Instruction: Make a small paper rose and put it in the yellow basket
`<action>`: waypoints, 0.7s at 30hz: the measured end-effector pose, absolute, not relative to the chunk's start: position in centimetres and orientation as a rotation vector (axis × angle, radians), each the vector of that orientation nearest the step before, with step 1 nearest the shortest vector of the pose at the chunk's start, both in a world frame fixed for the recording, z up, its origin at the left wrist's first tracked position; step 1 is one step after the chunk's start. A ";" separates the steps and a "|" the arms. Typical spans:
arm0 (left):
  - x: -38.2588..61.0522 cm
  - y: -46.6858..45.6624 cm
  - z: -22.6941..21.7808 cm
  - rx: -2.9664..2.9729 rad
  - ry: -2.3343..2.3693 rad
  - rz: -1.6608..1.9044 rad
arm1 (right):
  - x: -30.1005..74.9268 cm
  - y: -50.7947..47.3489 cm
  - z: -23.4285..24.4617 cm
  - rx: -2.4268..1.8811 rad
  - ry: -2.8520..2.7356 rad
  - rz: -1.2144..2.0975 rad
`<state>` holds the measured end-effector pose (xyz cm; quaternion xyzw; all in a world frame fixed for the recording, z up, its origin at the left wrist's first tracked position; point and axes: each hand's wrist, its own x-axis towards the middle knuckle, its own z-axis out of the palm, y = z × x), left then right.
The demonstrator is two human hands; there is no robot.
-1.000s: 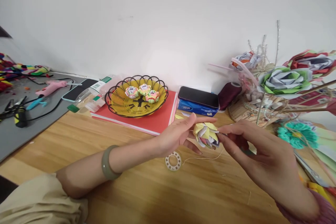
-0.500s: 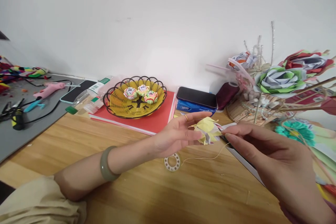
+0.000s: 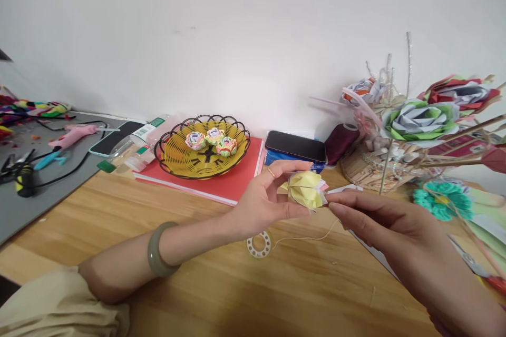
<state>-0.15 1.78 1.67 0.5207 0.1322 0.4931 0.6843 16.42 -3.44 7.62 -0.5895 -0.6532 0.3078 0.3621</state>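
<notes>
My left hand point(image 3: 265, 197) pinches a small folded paper flower point(image 3: 303, 190), yellow with white and pink layers, above the wooden table point(image 3: 205, 274). A green bangle point(image 3: 155, 249) sits on that wrist. My right hand point(image 3: 379, 218) meets the flower from the right, fingertips closed on its edge where a thin pale thread point(image 3: 312, 236) starts. The thread runs down to a white ring-shaped spool point(image 3: 259, 245) lying on the table under my left hand.
A yellow wire basket point(image 3: 202, 146) with three paper flowers stands on a red folder point(image 3: 233, 179). A black phone point(image 3: 295, 146) lies on a blue pack; a dark thread spool point(image 3: 341, 142) and a paper bouquet point(image 3: 422, 126) stand right. Tools lie on a grey mat point(image 3: 23, 189) at left.
My left hand has turned the paper flower so its yellow underside faces me and raised it slightly. My right hand stays at its right edge with the thread.
</notes>
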 end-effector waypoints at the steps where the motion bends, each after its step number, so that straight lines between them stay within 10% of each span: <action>1: -0.2 1.7 1.6 1.201 0.296 1.129 | 16.4 -3.4 7.7 -1.530 -1.672 0.810; 21: -0.4 0.6 2.0 1.842 0.673 1.297 | 16.3 -2.7 6.7 -1.521 -1.784 0.660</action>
